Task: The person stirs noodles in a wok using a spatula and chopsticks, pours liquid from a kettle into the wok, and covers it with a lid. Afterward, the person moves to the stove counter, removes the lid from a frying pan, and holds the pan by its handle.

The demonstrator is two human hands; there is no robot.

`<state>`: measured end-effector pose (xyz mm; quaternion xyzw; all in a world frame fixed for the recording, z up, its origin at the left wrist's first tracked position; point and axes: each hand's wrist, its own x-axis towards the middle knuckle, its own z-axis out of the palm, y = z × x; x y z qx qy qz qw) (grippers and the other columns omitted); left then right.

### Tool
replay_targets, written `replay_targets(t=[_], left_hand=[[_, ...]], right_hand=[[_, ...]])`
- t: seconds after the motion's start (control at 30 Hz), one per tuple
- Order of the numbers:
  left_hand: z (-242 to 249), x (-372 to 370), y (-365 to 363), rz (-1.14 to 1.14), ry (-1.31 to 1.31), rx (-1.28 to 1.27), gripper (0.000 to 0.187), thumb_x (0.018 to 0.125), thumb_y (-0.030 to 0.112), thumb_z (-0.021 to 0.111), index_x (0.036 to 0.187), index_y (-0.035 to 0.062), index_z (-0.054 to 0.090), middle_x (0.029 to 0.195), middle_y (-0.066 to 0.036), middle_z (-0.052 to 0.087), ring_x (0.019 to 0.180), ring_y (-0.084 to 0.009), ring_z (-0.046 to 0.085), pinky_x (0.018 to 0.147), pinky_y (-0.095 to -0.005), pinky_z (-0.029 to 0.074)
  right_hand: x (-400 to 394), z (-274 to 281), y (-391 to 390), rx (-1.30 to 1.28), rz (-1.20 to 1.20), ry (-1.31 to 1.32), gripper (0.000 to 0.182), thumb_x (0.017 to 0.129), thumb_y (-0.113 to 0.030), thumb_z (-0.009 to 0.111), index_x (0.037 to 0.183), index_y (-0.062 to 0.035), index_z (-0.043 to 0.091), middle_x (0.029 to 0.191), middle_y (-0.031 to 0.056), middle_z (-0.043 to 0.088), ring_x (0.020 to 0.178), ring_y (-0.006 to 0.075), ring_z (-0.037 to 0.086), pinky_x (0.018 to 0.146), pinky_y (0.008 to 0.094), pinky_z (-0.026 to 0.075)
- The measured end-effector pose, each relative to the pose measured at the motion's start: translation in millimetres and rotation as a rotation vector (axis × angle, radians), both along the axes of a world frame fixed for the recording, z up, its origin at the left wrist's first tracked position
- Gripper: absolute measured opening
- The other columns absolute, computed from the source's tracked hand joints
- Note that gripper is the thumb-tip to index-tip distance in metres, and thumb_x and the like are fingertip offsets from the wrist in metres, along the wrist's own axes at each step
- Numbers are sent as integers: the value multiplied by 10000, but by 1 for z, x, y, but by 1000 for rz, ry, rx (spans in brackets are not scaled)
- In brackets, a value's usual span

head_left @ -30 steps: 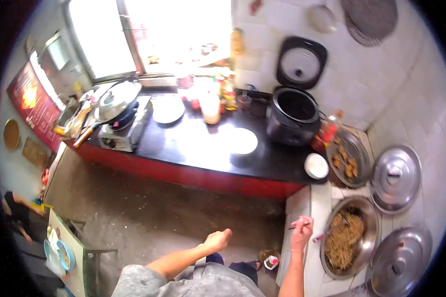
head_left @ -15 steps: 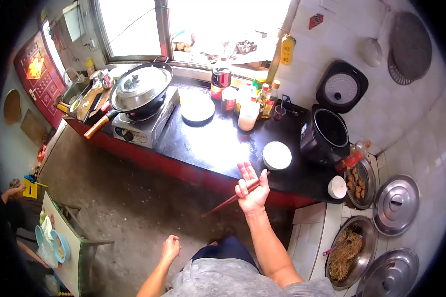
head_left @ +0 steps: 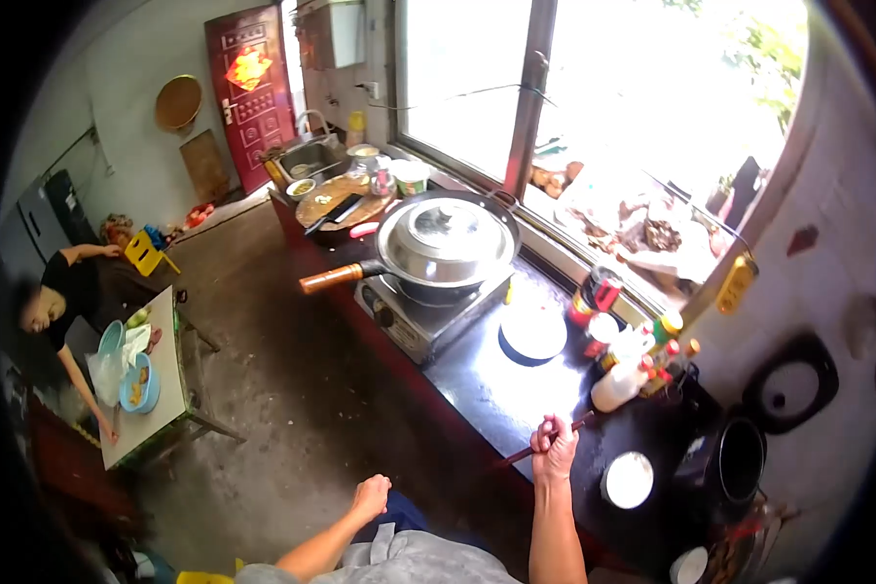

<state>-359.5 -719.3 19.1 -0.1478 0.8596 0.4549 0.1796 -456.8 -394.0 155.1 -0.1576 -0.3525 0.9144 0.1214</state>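
Note:
My right hand is closed around a pair of dark reddish-brown chopsticks over the front edge of the black counter. The chopsticks lie slanted across my fingers. Near that hand, to its right, is a white bowl. My left hand hangs in front of my body with its fingers curled in, and nothing shows in it. Up ahead, a wok with a wooden handle rests on a portable stove. A domed metal lid covers it.
A white plate sits right of the stove, beside several bottles. A rice cooker stands open farther right. A cleaver lies on a round chopping board. Another person sits at a small table on the left.
The view has turned left, bringing the door and the seated person more fully into sight. My right hand has closed more tightly around the chopsticks; its fingers were more outstretched.

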Motion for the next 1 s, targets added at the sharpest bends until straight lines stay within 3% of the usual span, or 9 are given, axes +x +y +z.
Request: replay_targets(t=[0.1, 0.17, 0.3, 0.47, 0.6, 0.7, 0.83, 0.93, 1.0], left_hand=[[3, -20, -12, 65, 13, -29, 297, 910, 239, 437, 776, 30, 599, 625, -114, 621, 469, -203, 605, 536, -355, 504], [-10, -40, -35, 124, -37, 1, 303, 894, 248, 456, 746, 29, 605, 629, -99, 631, 448, -186, 605, 521, -337, 508], [-32, -125, -124, 358, 70, 199, 210, 875, 141, 511, 691, 49, 550, 564, -63, 578, 405, -152, 575, 316, -279, 403], [41, -308, -224, 466, 455, 260, 203, 839, 121, 601, 741, 66, 431, 584, -25, 473, 367, -124, 485, 336, -262, 391], [99, -456, -257, 368, 618, 222, 299, 872, 187, 511, 636, 61, 377, 503, -35, 406, 366, -133, 454, 365, -290, 367], [123, -556, -251, 223, 701, -63, 345, 838, 261, 484, 628, -10, 445, 589, -225, 457, 543, -328, 500, 524, -418, 357], [132, -662, -222, 140, 758, -72, 520, 917, 425, 394, 705, -16, 571, 742, -264, 563, 760, -448, 554, 636, -487, 408], [108, -741, -210, 85, 506, 230, 476, 910, 398, 419, 717, 2, 599, 598, -169, 589, 468, -279, 590, 527, -375, 476], [92, -777, -193, 129, 510, 245, 307, 885, 310, 493, 872, 20, 594, 619, -96, 598, 370, -178, 539, 386, -308, 447]], right_hand=[[-32, 12, -23, 95, 49, 62, 275, 819, -77, 601, 1085, -59, 531, 826, 47, 612, 363, 70, 355, 343, 217, 281], [-54, 20, -37, 74, 54, 1, 239, 854, -88, 568, 1088, -48, 538, 835, 70, 625, 374, 68, 356, 354, 218, 285], [-112, -1, -55, 55, -9, 35, 170, 925, -169, 507, 1037, -47, 545, 763, 43, 601, 365, 56, 350, 335, 211, 270], [-176, -11, -86, 82, -195, 0, 163, 925, -265, 541, 904, -106, 572, 631, -14, 569, 333, 48, 338, 307, 209, 220], [-204, -4, -103, 130, -362, -89, 124, 902, -234, 556, 877, -115, 581, 668, -28, 594, 335, 35, 352, 300, 195, 217], [-210, -6, -115, 182, -453, -54, 80, 887, -190, 578, 903, -111, 574, 710, -17, 612, 345, 37, 347, 301, 190, 232], [-203, -8, -129, 173, -574, -139, 74, 893, -192, 575, 905, -119, 572, 713, -10, 617, 347, 41, 355, 301, 190, 235], [-188, -10, -129, 181, -620, -132, 75, 898, -192, 564, 897, -118, 573, 715, -5, 620, 348, 44, 362, 295, 193, 239], [-179, -9, -129, 194, -661, -154, 78, 902, -194, 556, 871, -125, 571, 716, 0, 623, 348, 46, 371, 289, 197, 246]])
